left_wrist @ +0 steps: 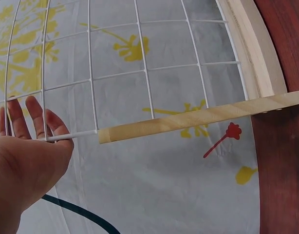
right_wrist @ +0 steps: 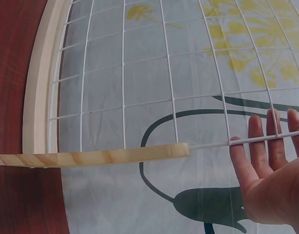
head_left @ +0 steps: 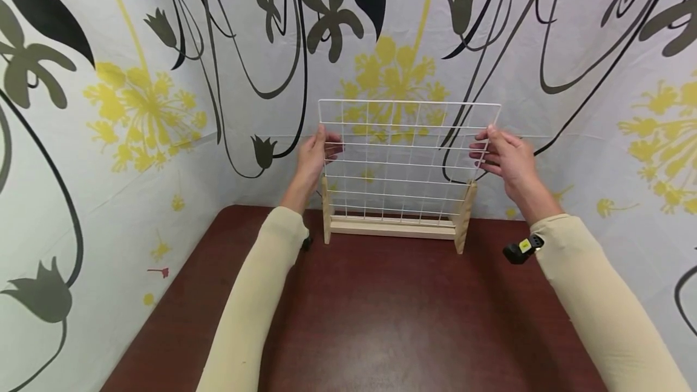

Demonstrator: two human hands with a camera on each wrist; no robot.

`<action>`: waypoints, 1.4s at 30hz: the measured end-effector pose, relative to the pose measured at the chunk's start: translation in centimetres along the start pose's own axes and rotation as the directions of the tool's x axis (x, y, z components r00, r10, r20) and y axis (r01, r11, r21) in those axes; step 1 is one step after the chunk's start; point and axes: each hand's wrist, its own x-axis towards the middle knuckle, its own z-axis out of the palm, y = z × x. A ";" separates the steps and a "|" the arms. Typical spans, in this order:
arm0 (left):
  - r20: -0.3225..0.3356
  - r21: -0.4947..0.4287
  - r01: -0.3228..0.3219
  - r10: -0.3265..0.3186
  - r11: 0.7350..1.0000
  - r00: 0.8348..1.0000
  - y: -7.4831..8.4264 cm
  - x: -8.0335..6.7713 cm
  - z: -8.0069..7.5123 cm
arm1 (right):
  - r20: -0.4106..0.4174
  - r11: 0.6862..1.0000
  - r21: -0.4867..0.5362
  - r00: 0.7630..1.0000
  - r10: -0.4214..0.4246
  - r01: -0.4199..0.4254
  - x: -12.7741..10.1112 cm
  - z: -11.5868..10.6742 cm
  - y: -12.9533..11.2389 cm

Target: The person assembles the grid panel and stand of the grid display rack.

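A white wire grid panel (head_left: 408, 101) stands upright in a pale wooden stand (head_left: 392, 230) on the table. My left hand (head_left: 311, 156) grips the panel's left side wire, thumb in front and fingers reaching behind the mesh. On the opposite side, my right hand (head_left: 512, 159) holds the right side wire at about the same height, its fingers spread behind it. In the left wrist view, the left wooden upright (left_wrist: 188, 119) ends just short of the hand. The right wrist view has the right upright (right_wrist: 115, 157) along the panel's lower side edge, with the fingers (right_wrist: 259, 151) beyond its tip.
The stand sits near the back edge of a dark red-brown table (head_left: 392, 313). Close behind hangs a pale sheet (head_left: 261, 192) printed with flowers, which also runs along the left side. A black wrist camera (head_left: 523, 249) is strapped at the right sleeve.
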 end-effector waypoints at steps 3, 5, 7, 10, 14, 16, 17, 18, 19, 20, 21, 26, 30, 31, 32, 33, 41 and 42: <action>-0.002 0.012 -0.004 0.004 1.000 1.000 -0.2 0.0 0.0 | -0.002 1.000 -0.019 1.000 -0.003 0.003 0.2 -0.1 0.4; -0.002 0.017 -0.002 0.002 1.000 1.000 -0.3 0.0 -0.1 | -0.001 0.999 -0.032 1.000 0.005 -0.005 0.1 -0.2 0.6; -0.001 0.013 0.003 -0.003 1.000 1.000 -0.5 -0.1 -0.1 | -0.001 0.999 -0.044 1.000 0.015 -0.015 0.0 -0.2 0.7; 0.003 0.006 0.000 0.000 1.000 1.000 -0.8 -0.3 -0.2 | -0.005 0.998 -0.052 1.000 0.018 -0.018 -0.1 -0.2 0.9; 0.005 -0.005 -0.016 0.016 1.000 1.000 -1.0 -0.3 -0.4 | -0.007 0.998 -0.056 1.000 0.006 -0.007 -0.3 0.1 0.8; 0.008 -0.002 -0.021 0.021 1.000 1.000 -1.2 -0.3 -0.5 | -0.010 0.998 -0.070 1.000 0.004 -0.004 -0.3 0.2 0.8; 0.011 -0.002 -0.026 0.026 1.000 1.000 -1.3 -0.3 -0.6 | -0.013 0.997 -0.075 1.000 0.003 -0.004 -0.3 0.3 0.8; 0.015 0.006 -0.032 0.032 0.999 0.999 -1.4 -0.3 -0.7 | -0.016 0.997 -0.081 1.000 0.002 -0.003 -0.3 0.4 0.8; 0.018 0.013 -0.040 0.039 0.999 0.999 -1.5 -0.3 -0.7 | -0.019 0.996 -0.087 1.000 0.001 -0.003 -0.3 0.4 0.8; 0.023 0.022 -0.049 0.048 0.999 0.999 -1.6 -0.3 -0.8 | -0.021 0.996 -0.091 1.000 0.002 -0.004 -0.3 0.5 0.8; 0.026 0.033 -0.062 0.061 0.998 0.998 -1.7 -0.3 -0.8 | -0.024 0.996 -0.091 1.000 0.004 -0.006 -0.3 0.5 0.8; 0.032 0.106 -0.157 0.154 0.982 0.988 -2.6 -0.5 -0.8 | -0.023 0.994 -0.104 0.999 0.027 -0.030 -0.4 0.4 0.6; 0.033 0.162 -0.211 0.208 0.964 0.978 -3.2 -0.9 -0.9 | -0.024 0.986 -0.156 0.998 0.051 -0.054 -0.6 0.3 0.4; 0.032 0.167 -0.214 0.211 0.963 0.977 -3.3 -0.9 -0.9 | -0.026 0.985 -0.164 0.998 0.058 -0.062 -0.6 0.3 0.4; 0.029 0.172 -0.217 0.215 0.961 0.976 -3.4 -1.0 -0.9 | -0.029 0.983 -0.168 0.998 0.064 -0.068 -0.6 0.4 0.4; 0.026 0.175 -0.219 0.218 0.960 0.976 -3.5 -1.1 -0.9 | -0.033 0.982 -0.172 0.997 0.070 -0.075 -0.6 0.4 0.4; -0.009 0.158 -0.225 0.229 0.961 0.973 -4.0 -1.1 -0.6 | -0.083 0.983 -0.160 0.993 0.080 -0.092 -0.8 0.8 0.4; -0.016 0.157 -0.227 0.232 0.961 0.972 -4.0 -1.1 -0.6 | -0.087 0.983 -0.158 0.993 0.080 -0.093 -0.8 0.9 0.3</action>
